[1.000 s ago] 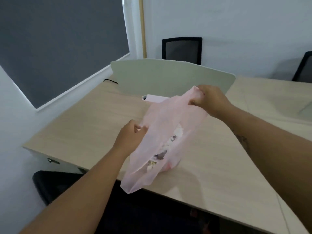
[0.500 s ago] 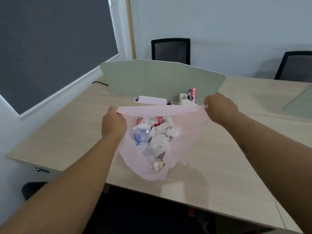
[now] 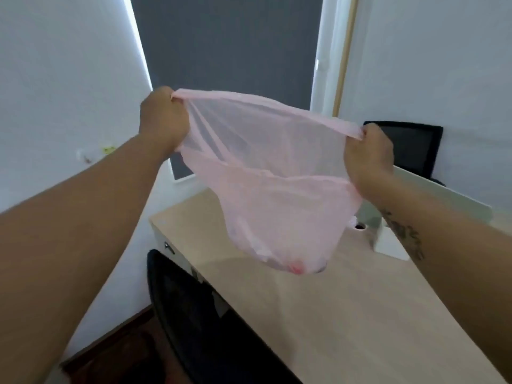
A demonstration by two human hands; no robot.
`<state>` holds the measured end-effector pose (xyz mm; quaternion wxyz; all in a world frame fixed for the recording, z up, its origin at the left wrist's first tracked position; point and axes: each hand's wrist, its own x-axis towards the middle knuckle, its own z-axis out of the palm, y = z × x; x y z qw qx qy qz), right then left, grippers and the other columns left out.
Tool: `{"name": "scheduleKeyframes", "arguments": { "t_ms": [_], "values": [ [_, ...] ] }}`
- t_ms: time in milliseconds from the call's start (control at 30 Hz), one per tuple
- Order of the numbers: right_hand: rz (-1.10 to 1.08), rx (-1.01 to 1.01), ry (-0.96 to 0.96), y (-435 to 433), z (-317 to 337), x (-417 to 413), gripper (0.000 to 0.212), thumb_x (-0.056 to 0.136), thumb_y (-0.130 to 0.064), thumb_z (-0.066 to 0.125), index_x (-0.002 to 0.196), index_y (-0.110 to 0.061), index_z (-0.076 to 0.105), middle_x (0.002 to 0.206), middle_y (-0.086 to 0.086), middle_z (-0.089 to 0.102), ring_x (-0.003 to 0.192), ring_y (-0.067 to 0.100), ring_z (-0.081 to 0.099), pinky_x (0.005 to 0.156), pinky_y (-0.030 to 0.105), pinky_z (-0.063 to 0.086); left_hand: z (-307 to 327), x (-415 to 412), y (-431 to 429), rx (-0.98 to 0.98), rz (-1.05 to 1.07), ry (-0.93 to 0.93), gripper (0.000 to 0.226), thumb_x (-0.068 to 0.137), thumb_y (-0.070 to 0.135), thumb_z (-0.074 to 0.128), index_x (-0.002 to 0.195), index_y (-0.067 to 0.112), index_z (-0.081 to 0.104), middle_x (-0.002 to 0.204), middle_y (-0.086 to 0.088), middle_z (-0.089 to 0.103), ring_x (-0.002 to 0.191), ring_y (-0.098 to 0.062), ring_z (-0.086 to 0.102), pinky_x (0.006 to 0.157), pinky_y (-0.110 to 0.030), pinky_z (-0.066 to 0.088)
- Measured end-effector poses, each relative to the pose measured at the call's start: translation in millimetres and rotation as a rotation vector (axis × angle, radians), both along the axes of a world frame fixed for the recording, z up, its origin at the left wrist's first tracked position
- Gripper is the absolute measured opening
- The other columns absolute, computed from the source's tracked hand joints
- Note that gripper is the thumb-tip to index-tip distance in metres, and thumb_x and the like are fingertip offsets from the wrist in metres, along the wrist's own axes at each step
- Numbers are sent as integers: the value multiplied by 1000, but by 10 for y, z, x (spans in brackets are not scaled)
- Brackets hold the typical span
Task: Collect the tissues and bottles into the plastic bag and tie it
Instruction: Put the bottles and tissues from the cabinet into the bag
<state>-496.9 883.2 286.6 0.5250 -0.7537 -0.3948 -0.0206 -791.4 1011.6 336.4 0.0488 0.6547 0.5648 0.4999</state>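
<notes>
A thin pink plastic bag [image 3: 277,195] hangs in the air above the wooden desk [image 3: 346,314]. My left hand [image 3: 163,120] grips the bag's upper left rim. My right hand [image 3: 368,153] grips the upper right rim, and the rim is pulled taut between them. White tissues and something red [image 3: 296,266] show dimly through the bag's sagging bottom. The bottles are not clearly visible through the plastic.
A black chair [image 3: 194,314] stands at the desk's near left edge, and another black chair [image 3: 410,145] is behind the pale divider panel [image 3: 443,198]. A white box [image 3: 388,242] sits on the desk at right. A dark window blind [image 3: 230,51] fills the wall ahead.
Both hands have lifted the bag well off the desk and stretched its rim wide. The view has swung left and upward toward the window.
</notes>
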Motion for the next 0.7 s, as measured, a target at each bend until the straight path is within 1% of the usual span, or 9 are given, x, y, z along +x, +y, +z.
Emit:
{"name": "scheduleKeyframes", "arguments": {
  "t_ms": [133,200,267,300,400,467,533,600,700],
  "values": [
    [257,149,-198,265,279,-713,17,94,-14,36,89,-7,51,84,10,54,75,31,47,62,38,35,302,-1090,-406,63,209,-13,30,90,12,36,100,3,63,101,-11,62,90,-28,55,72,-32,41],
    [385,231,-195,330,364,-1219,14,94,-13,35,85,-9,46,77,8,52,71,31,45,59,37,32,355,-1632,-695,88,309,-10,24,93,12,36,92,5,59,90,-6,56,83,-24,48,65,-28,34],
    [505,284,-164,351,373,-1778,14,95,-13,35,83,-11,42,67,1,44,63,28,39,52,37,22,333,-2147,-1016,100,427,9,22,95,12,34,82,10,52,78,-3,48,77,-23,42,57,-29,30],
    [573,297,-147,349,350,-2076,15,96,-14,35,82,-12,41,65,-2,42,59,24,38,50,36,20,303,-2411,-1188,102,482,28,23,96,13,33,83,11,52,78,-2,47,78,-23,41,58,-29,30],
    [795,292,-101,314,216,-2977,32,102,-33,35,76,-15,38,64,-1,45,57,21,41,52,33,27,178,-3189,-1679,83,611,42,28,98,18,33,94,7,58,92,-6,55,84,-26,46,72,-30,32],
    [932,257,-85,242,101,-3598,43,102,-47,33,69,-20,33,63,1,45,57,23,41,52,33,30,73,-3675,-2012,25,713,37,29,99,20,33,91,8,58,92,-9,57,83,-28,49,73,-32,33],
    [1060,220,-57,154,-23,-4238,51,100,-55,29,67,-17,35,63,3,46,57,26,43,54,34,35,-59,-4194,-2344,-45,816,75,32,99,20,34,91,7,61,89,-12,58,82,-30,50,72,-34,35],
    [1138,168,-84,45,-163,-4883,57,100,-57,26,68,-12,40,64,6,50,61,30,49,58,36,39,-204,-4784,-2676,-113,914,132,38,100,20,34,96,0,66,92,-16,63,85,-36,55,73,-37,40],
    [1227,101,-114,-107,-378,-5868,56,101,-52,27,69,-10,44,66,7,54,62,29,51,56,35,37,-357,-5739,-3138,-203,1032,150,42,101,21,34,102,0,70,107,-22,67,97,-42,60,85,-40,48]
  ]
}}
